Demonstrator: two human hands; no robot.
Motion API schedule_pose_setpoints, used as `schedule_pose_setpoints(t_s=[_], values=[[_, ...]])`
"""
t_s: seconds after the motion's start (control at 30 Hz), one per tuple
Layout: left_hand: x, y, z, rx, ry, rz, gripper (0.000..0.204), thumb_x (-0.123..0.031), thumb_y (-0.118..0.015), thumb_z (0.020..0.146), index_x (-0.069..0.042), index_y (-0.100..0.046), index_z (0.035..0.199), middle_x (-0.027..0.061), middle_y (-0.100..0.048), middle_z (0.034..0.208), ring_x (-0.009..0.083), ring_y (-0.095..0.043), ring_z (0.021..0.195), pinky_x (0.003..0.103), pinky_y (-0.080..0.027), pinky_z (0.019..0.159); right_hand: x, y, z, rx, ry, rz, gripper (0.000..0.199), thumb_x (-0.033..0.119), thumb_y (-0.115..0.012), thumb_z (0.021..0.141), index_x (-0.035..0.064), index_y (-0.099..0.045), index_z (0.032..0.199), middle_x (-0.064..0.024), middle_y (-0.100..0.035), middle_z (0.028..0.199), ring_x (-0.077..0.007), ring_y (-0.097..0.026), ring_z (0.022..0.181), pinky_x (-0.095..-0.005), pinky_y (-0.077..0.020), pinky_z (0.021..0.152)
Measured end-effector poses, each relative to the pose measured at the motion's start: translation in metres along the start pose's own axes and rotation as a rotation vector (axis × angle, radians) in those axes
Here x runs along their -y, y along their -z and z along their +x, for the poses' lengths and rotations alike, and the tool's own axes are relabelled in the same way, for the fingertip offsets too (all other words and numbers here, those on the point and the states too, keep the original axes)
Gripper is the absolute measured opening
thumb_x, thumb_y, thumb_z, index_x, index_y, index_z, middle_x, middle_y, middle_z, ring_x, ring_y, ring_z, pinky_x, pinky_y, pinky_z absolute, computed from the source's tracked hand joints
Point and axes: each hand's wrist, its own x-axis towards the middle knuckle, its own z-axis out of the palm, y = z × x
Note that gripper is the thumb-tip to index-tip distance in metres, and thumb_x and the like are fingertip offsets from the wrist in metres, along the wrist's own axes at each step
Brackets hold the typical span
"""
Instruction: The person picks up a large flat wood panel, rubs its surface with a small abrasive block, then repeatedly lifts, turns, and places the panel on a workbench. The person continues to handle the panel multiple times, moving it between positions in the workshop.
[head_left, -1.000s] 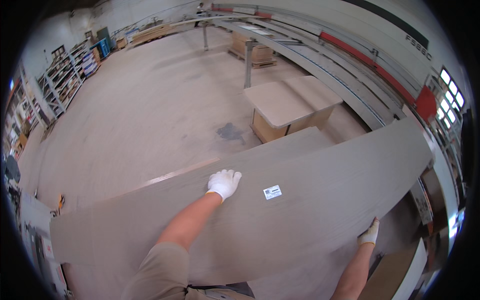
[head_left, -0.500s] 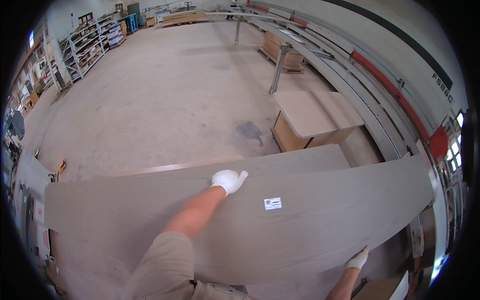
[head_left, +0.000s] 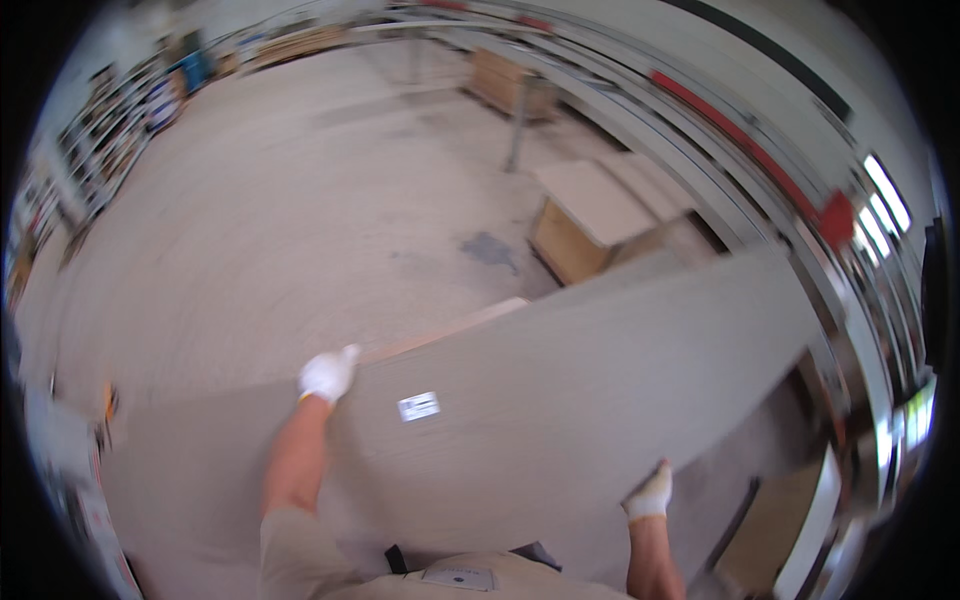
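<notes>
1. Head view: the left hand (head_left: 328, 374) grips the panel (head_left: 600, 370) at its far edge, glove curled over.
2. The right hand (head_left: 650, 492) grips the near edge, the panel ahead and leftward of it; opposite holds presumably balance its width.
3. The label (head_left: 419, 406) faces up, right of the left hand, likely for easy reading.

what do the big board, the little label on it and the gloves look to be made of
Big board: probably a wood-based panel, being broad and flat; its matte grey-brown face might be laminate, but blur leaves that open.
Label: likely a paper or plastic sticker, white with dark print.
Gloves: seemingly cotton or similar cloth, white and matte, with yellowish cuff edges.
</notes>
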Motion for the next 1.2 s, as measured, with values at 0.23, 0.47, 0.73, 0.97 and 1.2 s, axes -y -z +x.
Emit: schedule_pose_setpoints(t_s=[0.23,0.47,0.73,0.97,1.2], values=[[0.199,0.014,0.022,-0.255,-0.028,0.013,0.077,-0.056,-0.034,0.108,0.007,-0.073,0.086,0.0325,-0.070,0.092,0.0511,-0.067,0.091,0.060,-0.049,0.085,-0.128,-0.025,-0.021,-0.122,-0.162,0.050,0.060,0.048,-0.060,0.102,0.0093,-0.051,0.148,-0.0127,-0.052,0.155,-0.0335,-0.049,0.139,-0.0510,-0.0345,0.120],[0.310,0.039,-0.011,-0.387,0.008,0.002,0.073,-0.053,-0.038,0.108,0.007,-0.074,0.089,0.0319,-0.070,0.093,0.0502,-0.067,0.088,0.060,-0.049,0.081,-0.203,-0.071,-0.078,-0.335,-0.312,-0.171,0.061,0.057,-0.060,0.100,0.0229,-0.052,0.151,-0.0034,-0.036,0.169,-0.0289,-0.028,0.154,-0.0534,-0.0159,0.126],[0.387,0.057,-0.010,-0.405,-0.009,0.047,0.070,-0.049,-0.040,0.109,0.011,-0.071,0.091,0.0347,-0.069,0.092,0.0528,-0.065,0.087,0.059,-0.048,0.080,-0.269,-0.049,-0.078,-0.252,-0.379,-0.192,0.080,0.055,-0.062,0.100,0.0113,-0.035,0.161,-0.0117,-0.030,0.170,-0.0332,-0.034,0.152,-0.0553,-0.0236,0.124],[0.390,0.063,-0.003,-0.394,-0.042,0.067,0.066,-0.045,-0.041,0.109,0.011,-0.072,0.093,0.0337,-0.070,0.094,0.0512,-0.066,0.087,0.059,-0.049,0.079,-0.268,-0.065,-0.092,-0.269,-0.325,-0.228,0.077,0.051,-0.061,0.101,0.0093,-0.036,0.160,-0.0131,-0.030,0.169,-0.0323,-0.031,0.152,-0.0542,-0.0233,0.124],[0.369,0.047,0.003,-0.311,-0.043,0.048,0.067,-0.048,-0.041,0.108,0.009,-0.073,0.093,0.0326,-0.070,0.090,0.0514,-0.067,0.085,0.059,-0.050,0.078,-0.271,-0.045,-0.081,-0.296,-0.341,-0.224,0.071,0.051,-0.062,0.100,0.0078,-0.044,0.153,-0.0156,-0.040,0.162,-0.0353,-0.040,0.146,-0.0550,-0.0318,0.119]])
